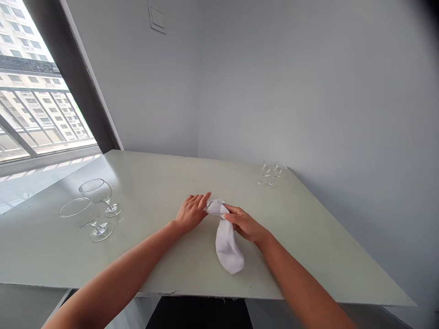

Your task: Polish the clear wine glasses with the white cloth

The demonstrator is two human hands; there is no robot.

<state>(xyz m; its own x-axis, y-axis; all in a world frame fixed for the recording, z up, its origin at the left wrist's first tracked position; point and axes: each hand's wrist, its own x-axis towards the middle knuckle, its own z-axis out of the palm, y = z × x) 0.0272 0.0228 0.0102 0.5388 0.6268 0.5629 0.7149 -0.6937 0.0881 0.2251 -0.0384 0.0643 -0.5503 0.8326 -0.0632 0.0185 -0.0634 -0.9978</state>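
Near the middle of the table, my left hand point(193, 214) closes around a clear glass point(208, 203) that lies on its side, partly hidden by the fingers. My right hand point(244, 224) pinches a white cloth point(229, 250) at the glass's right end. Part of the cloth sits at the glass bowl; whether inside or around it I cannot tell. The rest of the cloth hangs down toward the table's front edge.
Two large stemmed glasses, a nearer one point(102, 232) and a farther one point(113, 210), stand upright on the left of the pale table point(154, 173). Two smaller stemmed glasses point(270, 176) stand at the back right. Grey walls point(291, 82) meet behind; a window point(37, 100) is left.
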